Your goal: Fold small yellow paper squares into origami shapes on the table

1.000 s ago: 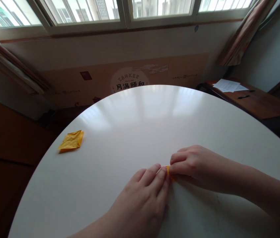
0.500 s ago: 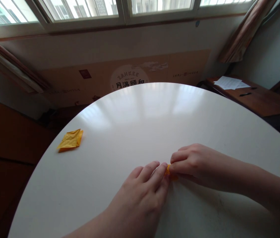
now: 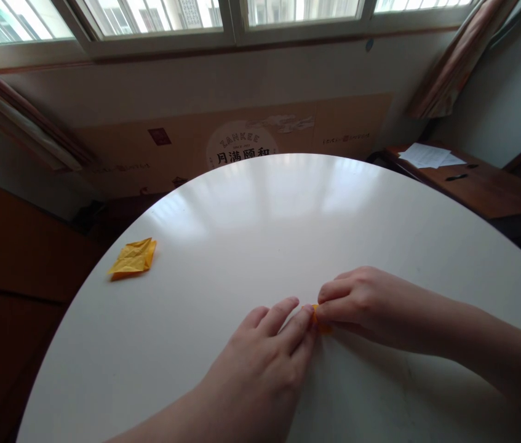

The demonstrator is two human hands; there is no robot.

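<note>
A small piece of yellow paper (image 3: 315, 312) lies on the white table between my hands, mostly hidden under the fingers. My left hand (image 3: 269, 347) comes from below, its index finger and thumb pressed on the left side of the paper, the other fingers a little apart. From the right, my right hand (image 3: 352, 301) pinches the paper's right side with bent fingers. The fingertips of both hands nearly meet over it. Farther left on the table rests a folded, creased yellow paper (image 3: 133, 257), untouched by either hand.
The round white table (image 3: 251, 246) fills the middle, its curved edge to the left and back. A brown desk (image 3: 509, 191) at the right holds white sheets (image 3: 426, 155) and a dark object. Behind stand a printed cardboard panel (image 3: 177, 141), windows and curtains.
Both hands stay on the small yellow paper. The left fingers have shifted slightly, and a bit more of the paper shows beside the index fingertip. The view has moved very little.
</note>
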